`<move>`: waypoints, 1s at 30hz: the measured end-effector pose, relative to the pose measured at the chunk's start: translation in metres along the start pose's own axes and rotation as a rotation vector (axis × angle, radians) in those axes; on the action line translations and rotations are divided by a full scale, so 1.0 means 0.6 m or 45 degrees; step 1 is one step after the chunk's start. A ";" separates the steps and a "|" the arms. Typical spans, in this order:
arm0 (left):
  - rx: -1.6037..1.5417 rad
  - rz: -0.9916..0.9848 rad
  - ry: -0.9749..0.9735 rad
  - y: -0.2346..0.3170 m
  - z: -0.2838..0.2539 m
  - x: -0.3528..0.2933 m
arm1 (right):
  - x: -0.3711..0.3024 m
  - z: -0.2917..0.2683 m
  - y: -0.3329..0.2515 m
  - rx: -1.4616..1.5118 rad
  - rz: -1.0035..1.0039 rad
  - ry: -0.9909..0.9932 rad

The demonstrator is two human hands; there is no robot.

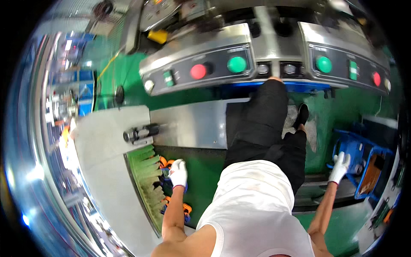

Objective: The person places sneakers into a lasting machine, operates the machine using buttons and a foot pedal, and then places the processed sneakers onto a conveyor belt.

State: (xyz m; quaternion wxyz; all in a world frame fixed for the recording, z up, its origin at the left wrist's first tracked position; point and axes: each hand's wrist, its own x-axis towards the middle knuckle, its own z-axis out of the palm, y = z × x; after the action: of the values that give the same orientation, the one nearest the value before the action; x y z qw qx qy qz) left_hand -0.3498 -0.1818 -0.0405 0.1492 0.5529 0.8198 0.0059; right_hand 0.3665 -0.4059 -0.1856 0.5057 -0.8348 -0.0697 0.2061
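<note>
My left hand (178,173), in a white glove, is at the left beside several orange-and-blue objects (163,162) whose kind I cannot make out. Its fingers look bent, but blur and the angle hide whether they grip anything. On the other side my right hand (340,167), also white-gloved, hangs with its fingers apart and nothing in them. It is nearest to a blue metal frame (338,141), and I cannot tell whether they touch. A dark cylindrical object (141,133) lies on the grey tabletop (107,132) ahead of my left hand.
In front stand two control panels with green buttons (236,64) and red buttons (198,71). A metal plate (188,124) joins the grey tabletop. Along that tabletop's edge runs a pale green fringe (145,184). The floor (317,111) is green.
</note>
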 end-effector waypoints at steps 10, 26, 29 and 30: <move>-0.538 -1.037 0.300 -0.248 -0.029 -0.091 | -0.099 0.324 -0.333 -0.349 -0.510 -0.818; -0.553 0.381 0.508 0.015 -0.037 -0.012 | -0.590 0.593 -0.519 -0.646 -1.735 -2.087; -0.732 0.974 0.321 0.186 -0.100 0.029 | -0.594 0.627 -0.476 -0.863 -2.100 -1.531; -0.788 1.007 0.329 0.212 -0.091 0.043 | -0.581 0.624 -0.516 -0.845 -1.885 -1.607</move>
State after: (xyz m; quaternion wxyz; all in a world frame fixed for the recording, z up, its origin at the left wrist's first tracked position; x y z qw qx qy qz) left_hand -0.2569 -0.1006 0.0276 0.1896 0.7453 0.5198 0.3721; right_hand -0.0760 -0.0653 0.0288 0.1209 -0.4198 -0.8736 0.2143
